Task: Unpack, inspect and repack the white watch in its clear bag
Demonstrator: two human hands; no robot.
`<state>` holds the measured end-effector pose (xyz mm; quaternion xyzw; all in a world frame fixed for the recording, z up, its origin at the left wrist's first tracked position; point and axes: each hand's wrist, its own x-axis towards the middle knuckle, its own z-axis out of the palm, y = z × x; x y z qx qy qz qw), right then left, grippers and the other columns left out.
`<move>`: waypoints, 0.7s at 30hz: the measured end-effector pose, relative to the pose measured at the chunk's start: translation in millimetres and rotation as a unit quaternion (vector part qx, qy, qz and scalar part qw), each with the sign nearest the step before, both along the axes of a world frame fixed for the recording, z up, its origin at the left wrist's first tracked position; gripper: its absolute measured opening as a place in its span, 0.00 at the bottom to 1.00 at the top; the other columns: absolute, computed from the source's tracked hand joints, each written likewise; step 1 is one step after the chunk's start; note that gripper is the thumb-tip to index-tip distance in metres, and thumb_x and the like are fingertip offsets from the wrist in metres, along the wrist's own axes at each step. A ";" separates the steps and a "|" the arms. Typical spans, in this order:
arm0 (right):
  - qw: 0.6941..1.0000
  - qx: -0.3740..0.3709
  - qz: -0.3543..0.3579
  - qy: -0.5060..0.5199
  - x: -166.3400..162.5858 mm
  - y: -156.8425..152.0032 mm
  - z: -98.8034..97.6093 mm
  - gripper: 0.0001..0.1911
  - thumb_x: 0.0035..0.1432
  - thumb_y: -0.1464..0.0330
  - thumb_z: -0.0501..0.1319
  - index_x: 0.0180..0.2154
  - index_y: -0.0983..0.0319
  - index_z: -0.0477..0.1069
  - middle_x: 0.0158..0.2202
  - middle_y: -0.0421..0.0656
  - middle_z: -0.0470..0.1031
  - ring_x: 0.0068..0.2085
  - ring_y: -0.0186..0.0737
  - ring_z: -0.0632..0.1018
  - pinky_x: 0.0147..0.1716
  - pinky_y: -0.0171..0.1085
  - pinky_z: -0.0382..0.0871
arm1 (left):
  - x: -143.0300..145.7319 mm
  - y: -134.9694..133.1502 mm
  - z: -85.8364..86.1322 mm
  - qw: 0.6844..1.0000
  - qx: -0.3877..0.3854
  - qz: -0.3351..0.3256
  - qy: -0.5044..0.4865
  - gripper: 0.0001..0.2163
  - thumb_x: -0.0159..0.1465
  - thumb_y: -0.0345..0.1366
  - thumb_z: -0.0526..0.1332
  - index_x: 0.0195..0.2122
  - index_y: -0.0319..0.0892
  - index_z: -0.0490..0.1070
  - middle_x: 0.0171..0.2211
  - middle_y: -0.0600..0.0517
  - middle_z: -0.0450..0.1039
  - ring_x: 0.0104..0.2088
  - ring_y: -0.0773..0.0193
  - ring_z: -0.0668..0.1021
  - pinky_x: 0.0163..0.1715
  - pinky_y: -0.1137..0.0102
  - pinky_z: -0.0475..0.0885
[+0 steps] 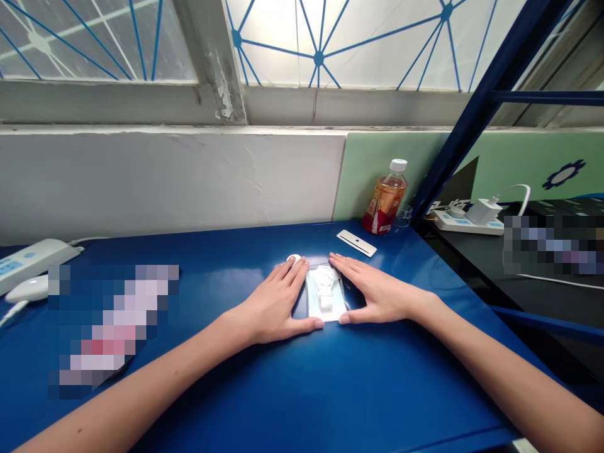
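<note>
A small clear plastic packet with pale blue and white contents [315,302] lies flat on the blue tabletop [321,390]. On or in it is a small white object [325,286] whose kind I cannot make out. My left hand [276,305] rests to the packet's left, fingers stretched out, thumb tip at its lower edge. A white rounded item [294,258] peeks out behind the left fingertips, mostly hidden. To the right, my right hand [375,288] lies with fingers extended and thumb near the packet's lower right corner. Neither hand grips anything.
Behind the right hand lie a white card with a dark slot [357,243] and a drink bottle with a white cap [385,200]. A power strip [35,261] and a blurred-out long item [123,324] sit at left. A blue metal post [481,119] rises at right.
</note>
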<state>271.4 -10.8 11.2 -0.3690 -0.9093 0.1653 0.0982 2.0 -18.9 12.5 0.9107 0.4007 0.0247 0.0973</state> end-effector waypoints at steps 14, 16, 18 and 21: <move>0.999 -0.012 -0.027 -0.018 -2.5 -2.8 5.2 0.62 0.48 0.40 0.63 0.68 0.75 0.45 0.69 0.64 0.48 0.68 0.63 0.54 0.65 0.56 0.54 | -0.6 4.8 -2.7 0.996 0.048 0.000 -0.069 0.47 0.56 0.64 0.59 0.65 0.32 0.53 0.65 0.33 0.57 0.66 0.41 0.58 0.63 0.53 0.56; 0.999 -0.008 -0.025 -0.023 -2.5 -3.2 4.6 0.61 0.49 0.40 0.62 0.68 0.75 0.46 0.69 0.64 0.48 0.68 0.62 0.54 0.65 0.55 0.54 | -0.3 4.4 -2.3 0.996 0.047 0.001 -0.073 0.46 0.56 0.64 0.60 0.65 0.32 0.53 0.65 0.33 0.57 0.66 0.41 0.58 0.63 0.52 0.57; 1.000 0.002 -0.021 -0.021 -2.0 -3.5 2.2 0.60 0.50 0.40 0.62 0.68 0.74 0.46 0.69 0.62 0.48 0.69 0.62 0.54 0.65 0.55 0.54 | -0.4 4.2 -3.0 0.996 0.047 0.002 -0.076 0.46 0.56 0.64 0.60 0.65 0.33 0.53 0.65 0.34 0.56 0.66 0.42 0.58 0.63 0.52 0.56; 1.000 0.017 -0.014 -0.013 -1.2 -3.5 -2.5 0.57 0.52 0.41 0.61 0.69 0.72 0.46 0.69 0.61 0.48 0.69 0.61 0.53 0.65 0.54 0.53 | -0.3 4.3 -4.5 0.996 0.043 0.003 -0.079 0.46 0.57 0.64 0.59 0.66 0.34 0.52 0.66 0.34 0.55 0.67 0.42 0.57 0.64 0.51 0.54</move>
